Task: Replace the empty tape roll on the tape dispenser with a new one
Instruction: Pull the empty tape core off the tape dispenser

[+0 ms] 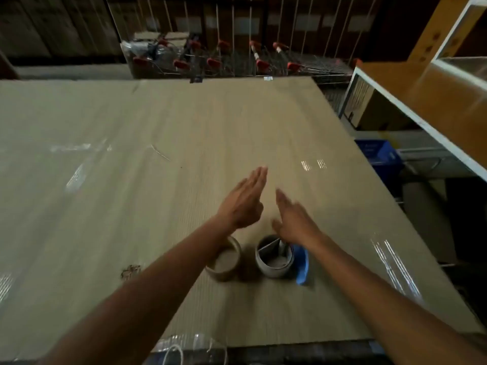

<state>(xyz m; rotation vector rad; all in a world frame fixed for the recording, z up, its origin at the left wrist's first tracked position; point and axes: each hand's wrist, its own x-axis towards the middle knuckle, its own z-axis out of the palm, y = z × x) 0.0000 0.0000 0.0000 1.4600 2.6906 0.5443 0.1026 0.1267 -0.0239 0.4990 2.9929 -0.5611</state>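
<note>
Tape dispenser [283, 255] sits near the front edge of the desk [158, 154], right of centre; I only get a grey roll on it, a metal part inside the core and a blue handle [303, 264] poking out on its right. My right forearm covers its far side, so I can't make out the blade end. Frame is motion-blurred throughout.

Desk is covered in a big tan cardboard sheet with shiny tape strips across it, glare on several. Its left side is cut off by the frame.

Right of desk: white-framed shelving [411, 119] with brown boxes, a blue crate [379, 154] below, dim. Beyond the far edge: a row of carts with red handles [237, 59], detail too dark to read.

Brown tape roll [224, 262] stands just left of the dispenser, apart from it, partly under my left wrist.

Left hand [243, 204]: fingers straight, together, no grip on anything, above the desk. Right hand [292, 217]: fingers spread, blurred, holding nothing, just above the dispenser.

Small torn scrap [130, 271] on the cardboard, left of the roll.
</note>
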